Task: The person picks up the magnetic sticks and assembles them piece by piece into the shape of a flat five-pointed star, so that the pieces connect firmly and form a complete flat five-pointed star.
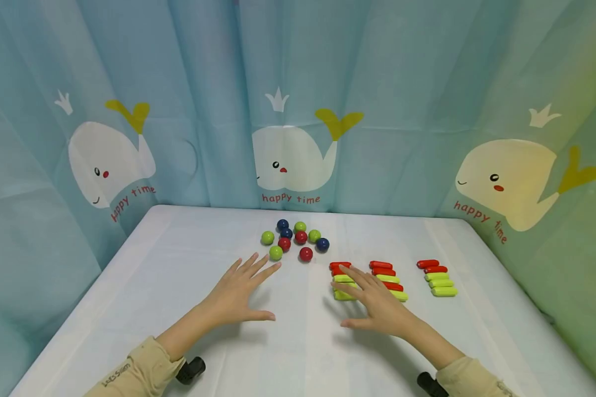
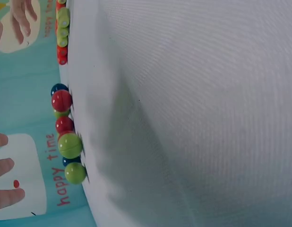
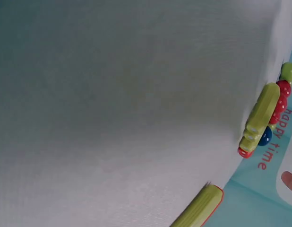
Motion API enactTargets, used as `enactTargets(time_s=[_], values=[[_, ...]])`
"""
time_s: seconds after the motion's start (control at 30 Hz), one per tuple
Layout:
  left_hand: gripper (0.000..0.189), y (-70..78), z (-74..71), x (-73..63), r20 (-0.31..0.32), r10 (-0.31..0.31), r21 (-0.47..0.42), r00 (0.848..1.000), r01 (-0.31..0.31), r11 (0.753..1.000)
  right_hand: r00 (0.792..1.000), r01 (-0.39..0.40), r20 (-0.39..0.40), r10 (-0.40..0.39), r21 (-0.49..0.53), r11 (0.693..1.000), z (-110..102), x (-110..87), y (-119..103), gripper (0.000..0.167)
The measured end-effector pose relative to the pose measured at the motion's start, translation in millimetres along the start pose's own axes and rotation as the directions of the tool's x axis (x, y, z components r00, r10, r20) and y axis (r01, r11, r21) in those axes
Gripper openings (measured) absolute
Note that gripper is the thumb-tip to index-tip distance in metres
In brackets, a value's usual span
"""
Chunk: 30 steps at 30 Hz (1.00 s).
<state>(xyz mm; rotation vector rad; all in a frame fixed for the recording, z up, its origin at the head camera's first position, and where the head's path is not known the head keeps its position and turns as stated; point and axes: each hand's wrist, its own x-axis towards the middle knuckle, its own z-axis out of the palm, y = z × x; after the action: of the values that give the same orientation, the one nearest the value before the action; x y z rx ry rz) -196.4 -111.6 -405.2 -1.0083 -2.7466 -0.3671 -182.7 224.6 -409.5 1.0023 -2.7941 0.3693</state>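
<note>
**Two Wide-Open Hands Over a White Table**

A person has both arms out over a white table [image 1: 189, 242]. The left hand [image 1: 235, 295] is open, with its fingers spread apart and nothing in it. It hangs in the air, and its shadow falls on the cloth. The closest thing to its fingertips is a shiny green ball [image 1: 276, 253]. That ball is one of ten balls [image 1: 301, 237] in a loose bunch near the back of the table. Four are green, three are red and three are dark blue.

The right hand [image 1: 379, 306] is open too, with its fingers stretched out and nothing in it. It is up in the air near the short sticks [image 1: 436, 277], and from the head view it hides bits of them. The sticks lie on the right side of the table in three groups. Each group has red sticks at the back. The group farthest right has two red ones and three yellow-green ones, side by side.

Both sleeves [image 1: 141, 369] are tan, and a small black thing [image 1: 191, 370] sits by each wrist. Behind the table hangs a blue curtain [image 1: 208, 55] with white whales [image 1: 298, 160] on it. Each whale has a yellow tail, a little crown above it, and the red words "happy time" [image 1: 291, 199] below.
</note>
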Motion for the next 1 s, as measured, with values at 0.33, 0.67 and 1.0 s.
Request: enactTargets(time_s=[0.33,0.67,1.0], values=[[0.078,2.7,-0.7,0.8,-0.016,0.024,-0.021,1.000,-0.024,0.999,0.997,0.045,-0.056,-0.048,-0.055,0.997,-6.9,0.0,-3.0,0.070],[0.071,6.8,-0.9,-3.0,-0.014,0.021,-0.024,1.000,-0.021,0.999,0.999,0.007,-0.033,-0.008,-0.040,0.999,-7.4,0.8,-3.7,0.072],[0.052,8.2,-1.4,1.7,-0.033,0.029,-0.030,0.999,-0.030,0.999,0.997,-0.001,-0.082,-0.003,-0.042,0.999,-12.8,1.7,3.1,0.051]])
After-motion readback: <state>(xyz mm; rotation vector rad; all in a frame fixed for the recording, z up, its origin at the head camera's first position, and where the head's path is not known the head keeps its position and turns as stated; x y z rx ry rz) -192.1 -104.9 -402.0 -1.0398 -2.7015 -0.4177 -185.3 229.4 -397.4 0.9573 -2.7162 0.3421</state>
